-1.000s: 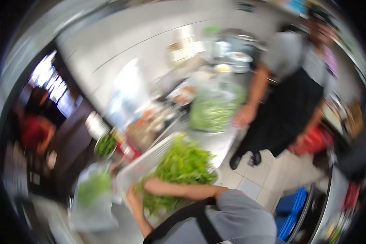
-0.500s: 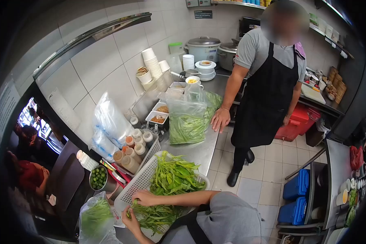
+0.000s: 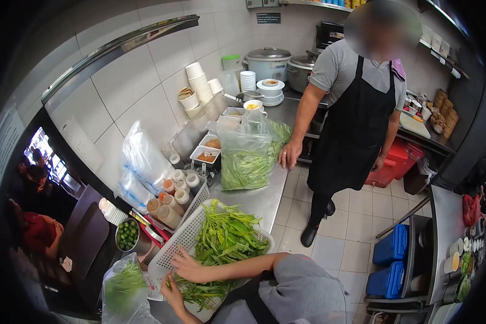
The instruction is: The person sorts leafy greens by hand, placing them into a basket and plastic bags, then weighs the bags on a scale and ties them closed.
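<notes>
Leafy green stalks point(image 3: 229, 232), long-leaved like water spinach, fill a white perforated basket point(image 3: 164, 263) on the steel counter. Over the basket's near left part, my right hand point(image 3: 190, 268) has its fingers spread beside the greens. Just below it, my left hand point(image 3: 173, 297) is closed, with a bit of green stalk at its fingertips. Nearest that hand is a clear plastic bag point(image 3: 125, 289) of thin green shreds, left of the basket.
A co-worker in a black apron point(image 3: 356, 129) stands across the counter corner, one hand point(image 3: 290, 153) at its edge. A bag of cut greens point(image 3: 245, 164), sauce bottles point(image 3: 170, 208), a pot of small green limes point(image 3: 127, 236) and plastic bags point(image 3: 140, 162) surround the basket.
My right hand's fingers have gone from curled to spread over the basket. The co-worker's hand at the counter edge has turned from flat to more curled. The view shifts slightly.
</notes>
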`<state>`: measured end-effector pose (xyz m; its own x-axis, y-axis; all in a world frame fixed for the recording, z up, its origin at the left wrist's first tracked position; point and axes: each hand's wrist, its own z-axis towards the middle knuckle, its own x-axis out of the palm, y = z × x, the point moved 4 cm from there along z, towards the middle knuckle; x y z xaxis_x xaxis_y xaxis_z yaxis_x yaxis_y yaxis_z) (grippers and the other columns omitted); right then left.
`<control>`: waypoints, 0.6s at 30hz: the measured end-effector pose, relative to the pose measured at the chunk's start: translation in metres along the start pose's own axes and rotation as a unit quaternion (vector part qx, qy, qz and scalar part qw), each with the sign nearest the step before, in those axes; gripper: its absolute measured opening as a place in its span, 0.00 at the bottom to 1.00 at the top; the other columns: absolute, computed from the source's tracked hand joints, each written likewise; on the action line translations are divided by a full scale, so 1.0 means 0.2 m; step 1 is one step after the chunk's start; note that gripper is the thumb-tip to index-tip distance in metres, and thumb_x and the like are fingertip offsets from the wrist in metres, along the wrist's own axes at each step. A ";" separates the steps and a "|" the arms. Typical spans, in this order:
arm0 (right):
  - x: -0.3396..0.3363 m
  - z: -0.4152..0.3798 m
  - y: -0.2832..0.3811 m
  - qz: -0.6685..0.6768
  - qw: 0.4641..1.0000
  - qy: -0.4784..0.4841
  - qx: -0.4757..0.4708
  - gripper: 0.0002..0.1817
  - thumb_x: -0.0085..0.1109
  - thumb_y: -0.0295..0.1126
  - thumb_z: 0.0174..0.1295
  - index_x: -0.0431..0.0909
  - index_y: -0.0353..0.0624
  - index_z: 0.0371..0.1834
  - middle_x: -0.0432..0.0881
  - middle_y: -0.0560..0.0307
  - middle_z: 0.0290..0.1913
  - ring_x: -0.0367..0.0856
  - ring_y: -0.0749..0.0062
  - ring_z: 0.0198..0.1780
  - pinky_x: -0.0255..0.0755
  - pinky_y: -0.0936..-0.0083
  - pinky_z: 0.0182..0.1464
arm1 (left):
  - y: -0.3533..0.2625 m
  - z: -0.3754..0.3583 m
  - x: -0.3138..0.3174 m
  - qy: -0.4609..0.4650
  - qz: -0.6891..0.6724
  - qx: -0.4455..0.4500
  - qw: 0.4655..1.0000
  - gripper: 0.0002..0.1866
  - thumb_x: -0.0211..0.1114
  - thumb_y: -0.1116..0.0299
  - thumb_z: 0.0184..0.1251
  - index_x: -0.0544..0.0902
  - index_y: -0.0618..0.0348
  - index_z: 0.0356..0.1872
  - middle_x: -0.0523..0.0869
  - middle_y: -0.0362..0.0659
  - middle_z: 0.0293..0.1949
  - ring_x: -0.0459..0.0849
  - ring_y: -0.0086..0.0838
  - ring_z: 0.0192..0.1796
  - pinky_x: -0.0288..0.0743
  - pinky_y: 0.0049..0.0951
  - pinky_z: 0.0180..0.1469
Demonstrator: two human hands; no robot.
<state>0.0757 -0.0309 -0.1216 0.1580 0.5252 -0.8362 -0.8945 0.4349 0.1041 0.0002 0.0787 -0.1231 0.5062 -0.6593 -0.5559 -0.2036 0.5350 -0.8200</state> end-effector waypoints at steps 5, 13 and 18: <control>0.40 -0.06 0.05 0.007 0.987 0.157 0.016 0.12 0.54 0.33 0.49 0.81 0.43 0.35 0.76 0.53 0.45 0.70 0.56 0.53 0.59 0.52 0.55 | 0.04 0.01 0.00 -0.005 -0.019 0.028 0.999 0.13 0.54 0.67 0.68 0.79 0.69 0.41 0.82 0.48 0.32 0.75 0.27 0.32 0.70 0.28 0.38; 0.05 -0.03 -0.12 0.210 0.948 0.227 0.073 0.13 0.58 0.39 0.50 0.79 0.45 0.36 0.77 0.52 0.40 0.75 0.55 0.46 0.66 0.60 0.46 | -0.02 0.00 -0.04 -0.059 -0.027 0.027 0.998 0.13 0.56 0.66 0.66 0.81 0.69 0.40 0.84 0.50 0.35 0.79 0.29 0.37 0.71 0.29 0.41; -0.20 -0.01 -0.26 0.176 0.978 0.070 0.092 0.12 0.60 0.40 0.51 0.78 0.44 0.34 0.78 0.51 0.36 0.76 0.55 0.44 0.69 0.57 0.42 | 0.02 0.05 -0.01 -0.100 -0.106 0.067 0.987 0.12 0.57 0.68 0.65 0.82 0.68 0.38 0.85 0.47 0.32 0.79 0.25 0.35 0.71 0.26 0.40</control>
<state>0.1152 -0.0761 -0.0955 -0.2171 0.5664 -0.7950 -0.7907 0.3755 0.4835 0.0067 0.0869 -0.1237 0.6837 -0.6538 -0.3243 0.0314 0.4703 -0.8819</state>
